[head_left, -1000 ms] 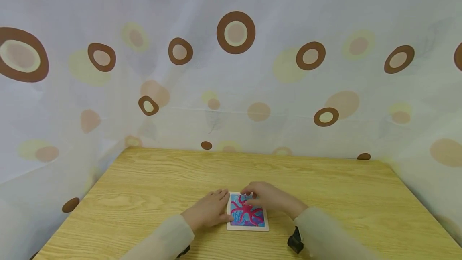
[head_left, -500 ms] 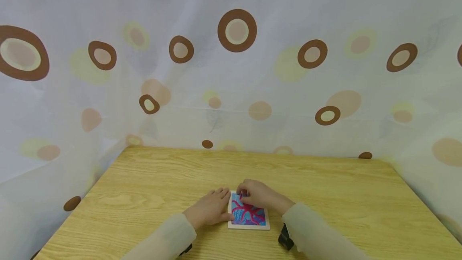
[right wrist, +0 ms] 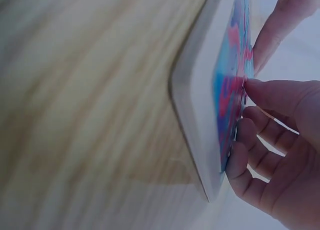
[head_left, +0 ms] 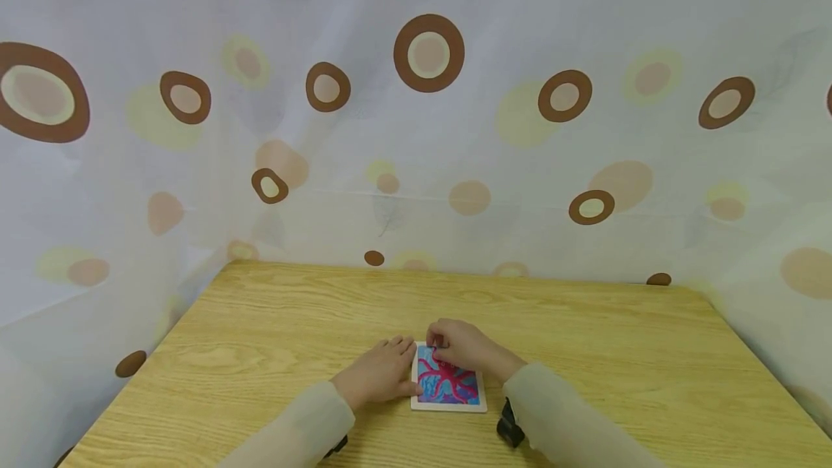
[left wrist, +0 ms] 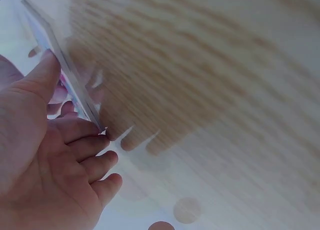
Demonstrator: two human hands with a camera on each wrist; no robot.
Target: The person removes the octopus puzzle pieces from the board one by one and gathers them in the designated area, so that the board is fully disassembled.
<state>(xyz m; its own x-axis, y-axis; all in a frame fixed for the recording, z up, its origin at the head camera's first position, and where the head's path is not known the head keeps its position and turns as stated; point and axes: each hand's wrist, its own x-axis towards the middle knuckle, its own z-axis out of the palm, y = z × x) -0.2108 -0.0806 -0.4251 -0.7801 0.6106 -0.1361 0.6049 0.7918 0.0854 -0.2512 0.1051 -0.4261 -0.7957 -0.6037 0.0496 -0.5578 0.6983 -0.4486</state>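
A square octopus jigsaw puzzle (head_left: pixel 448 386) in a pale frame lies flat on the table, its picture pink on blue and purple. My left hand (head_left: pixel 380 373) rests along the frame's left side with fingers stretched forward; its thumb (left wrist: pixel 46 75) lies over the frame's edge. From the far right, my right hand (head_left: pixel 464 345) reaches over the top of the puzzle. Its thumb and fingertips (right wrist: pixel 239 152) are bent down onto the picture, pinching at a pink part near the upper left. That hand hides the puzzle's upper right part.
Wood-grain table (head_left: pixel 292 316) surrounds the puzzle on all sides. Behind and at both sides hangs a white sheet (head_left: pixel 351 222) printed with brown, yellow and peach circles. A black wrist device (head_left: pixel 510 426) sits under the right sleeve.
My right hand has moved slightly left over the puzzle, and its spread thumb and fingers have closed together at the upper part. The left hand has stayed in place on the frame.
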